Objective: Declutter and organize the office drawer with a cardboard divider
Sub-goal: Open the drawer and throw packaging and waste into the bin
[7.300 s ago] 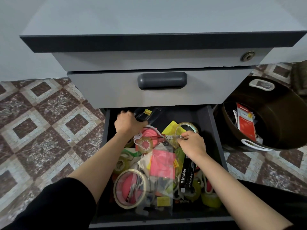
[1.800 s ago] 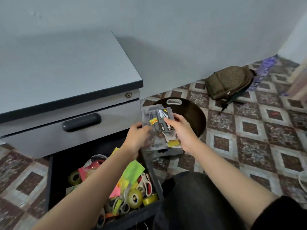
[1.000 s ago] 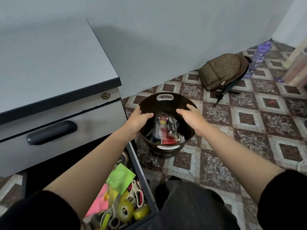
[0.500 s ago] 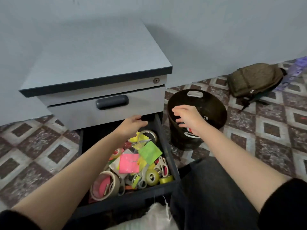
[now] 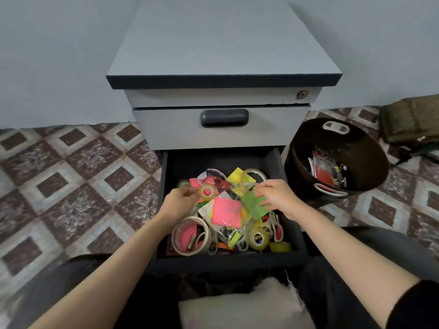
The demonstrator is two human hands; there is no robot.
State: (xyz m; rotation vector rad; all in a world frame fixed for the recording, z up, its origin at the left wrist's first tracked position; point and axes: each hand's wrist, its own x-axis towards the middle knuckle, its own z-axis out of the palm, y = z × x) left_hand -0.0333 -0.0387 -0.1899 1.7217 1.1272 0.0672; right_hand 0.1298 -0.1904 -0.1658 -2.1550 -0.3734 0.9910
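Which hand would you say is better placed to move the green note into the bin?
Right: the right hand touches the green note, and the bin stands on that side; the left hand is farther.

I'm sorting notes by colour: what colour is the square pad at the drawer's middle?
Neon pink sticky-note pad; head view.
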